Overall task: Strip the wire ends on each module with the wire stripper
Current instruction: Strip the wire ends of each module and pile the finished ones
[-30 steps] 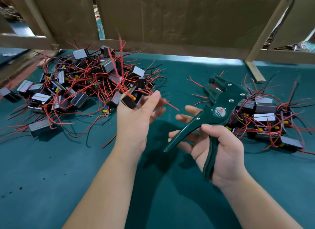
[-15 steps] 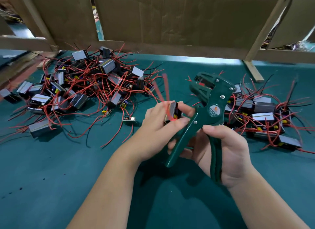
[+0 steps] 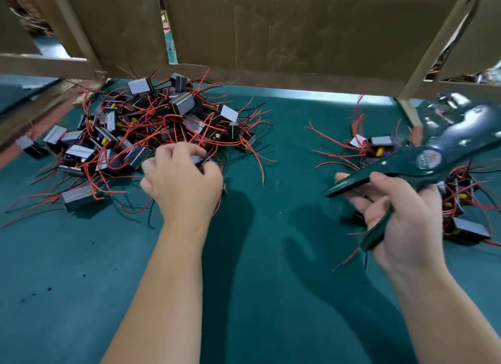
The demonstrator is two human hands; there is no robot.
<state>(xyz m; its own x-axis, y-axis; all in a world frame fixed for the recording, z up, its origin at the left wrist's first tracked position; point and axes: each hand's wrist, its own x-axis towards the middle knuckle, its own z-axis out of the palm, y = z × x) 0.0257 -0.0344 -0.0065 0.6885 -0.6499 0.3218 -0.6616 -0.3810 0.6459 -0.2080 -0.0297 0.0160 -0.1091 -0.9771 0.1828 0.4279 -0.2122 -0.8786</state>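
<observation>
- The left hand is reaching into the near edge of the large left heap of small black box-shaped modules with grey tops and thin red and black leads. Its fingers are curling over one small black module and appear to be pinching it, though the hand itself is hiding most of the grip.
- The right hand is clasping the dark green pistol-style wire stripper — fingers wrapping the lower handle, thumb lying over the upper one, the two handles standing apart. The tool's blurred head is hanging above the smaller right heap of the same modules.
- Both heaps are lying on the teal table covering, well apart, with brown cardboard panels standing behind them.
- Judging by looks, each module is going to handle as a light, rigid little block, while its leads are soft, springy and tangling with their neighbours. The body is the place to take hold; pulling on a lead is likely to drag other modules along or strain the joint.
- Counting: one stripper and two heaps. The left heap is showing roughly two dozen modules, too knotted for an exact figure; the right is showing about half a dozen, with more possibly hiding behind the tool and hand.
</observation>
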